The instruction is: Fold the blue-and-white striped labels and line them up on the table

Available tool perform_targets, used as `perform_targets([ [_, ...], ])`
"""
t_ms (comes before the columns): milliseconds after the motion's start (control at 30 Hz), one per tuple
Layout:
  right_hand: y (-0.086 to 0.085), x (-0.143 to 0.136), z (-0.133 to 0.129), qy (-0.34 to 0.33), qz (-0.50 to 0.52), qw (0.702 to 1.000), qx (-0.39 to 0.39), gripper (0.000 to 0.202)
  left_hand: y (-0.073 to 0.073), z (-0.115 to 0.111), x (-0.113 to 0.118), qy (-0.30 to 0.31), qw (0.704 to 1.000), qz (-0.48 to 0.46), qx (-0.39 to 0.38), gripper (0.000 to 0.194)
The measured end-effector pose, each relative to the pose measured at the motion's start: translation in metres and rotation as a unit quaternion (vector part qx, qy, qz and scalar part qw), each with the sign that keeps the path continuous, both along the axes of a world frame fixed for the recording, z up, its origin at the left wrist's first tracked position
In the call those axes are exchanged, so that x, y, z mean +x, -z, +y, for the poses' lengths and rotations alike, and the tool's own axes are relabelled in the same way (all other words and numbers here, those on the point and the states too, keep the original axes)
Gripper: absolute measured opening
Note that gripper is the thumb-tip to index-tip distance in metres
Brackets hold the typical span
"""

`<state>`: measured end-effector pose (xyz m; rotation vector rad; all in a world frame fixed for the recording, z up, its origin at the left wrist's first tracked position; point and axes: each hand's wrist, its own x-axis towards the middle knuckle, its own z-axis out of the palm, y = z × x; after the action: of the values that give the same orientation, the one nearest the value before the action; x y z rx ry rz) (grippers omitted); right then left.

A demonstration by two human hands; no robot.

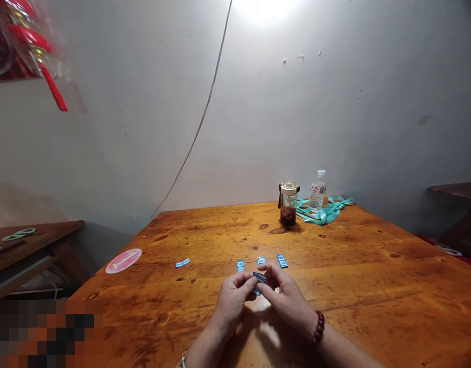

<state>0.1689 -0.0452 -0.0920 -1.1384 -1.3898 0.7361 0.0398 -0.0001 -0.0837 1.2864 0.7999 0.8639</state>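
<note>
Near the front middle of the wooden table (143,296), my left hand (233,299) and my right hand (287,296) meet over a small dark-and-blue rectangular piece (260,277). The fingers of both hands pinch it, and a blue edge shows below the thumbs. Its exact kind is too small to make out. Just beyond my hands lie similar blue-and-white pieces: one short stack (240,265), another partly hidden stack (261,260) behind my right fingers, and a third stack (282,260) to the right. Farther left lies a blue-and-white strip (182,263).
At the back right stand a glass drink bottle (288,207) with dark contents and a clear water bottle (317,193), beside turquoise ribbon (327,214). A pink oval sticker (124,261) is on the left edge. Green-handled scissors (19,234) lie on a side table.
</note>
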Motion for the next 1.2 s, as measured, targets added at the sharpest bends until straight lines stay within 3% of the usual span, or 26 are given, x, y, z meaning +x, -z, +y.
perform_targets([
  [133, -0.001, 0.006, 0.002, -0.028, 0.022, 0.999, 0.004, 0.014, -0.002, 0.000, -0.002, 0.030, 0.999, -0.004, -0.026, 0.028],
  [300, 0.000, 0.009, 0.006, -0.084, 0.173, 0.980, -0.049, 0.017, -0.004, -0.007, -0.002, 0.105, 0.971, -0.119, -0.177, 0.032],
  [433, 0.001, 0.008, 0.007, -0.108, 0.222, 0.967, -0.067, 0.017, -0.005, -0.010, -0.003, 0.138, 0.956, -0.142, -0.217, 0.032],
  [633, 0.004, 0.008, 0.005, -0.080, 0.127, 0.988, -0.026, 0.011, -0.002, -0.007, -0.006, 0.133, 0.952, -0.141, -0.235, 0.026],
  [700, 0.002, 0.009, 0.003, -0.054, 0.071, 0.996, 0.015, 0.018, -0.001, -0.006, -0.007, 0.126, 0.953, -0.134, -0.239, 0.026],
  [867, -0.006, 0.010, -0.001, -0.031, -0.058, 0.994, 0.088, 0.015, 0.000, -0.005, -0.006, 0.109, 0.954, -0.117, -0.254, 0.025],
  [1100, -0.006, 0.009, -0.002, -0.024, -0.077, 0.994, 0.073, 0.012, 0.009, -0.003, -0.005, 0.105, 0.965, -0.094, -0.222, 0.029],
  [1200, -0.003, 0.010, 0.002, -0.033, 0.012, 0.999, 0.005, 0.012, 0.009, -0.002, -0.004, 0.106, 0.963, -0.116, -0.218, 0.030],
])
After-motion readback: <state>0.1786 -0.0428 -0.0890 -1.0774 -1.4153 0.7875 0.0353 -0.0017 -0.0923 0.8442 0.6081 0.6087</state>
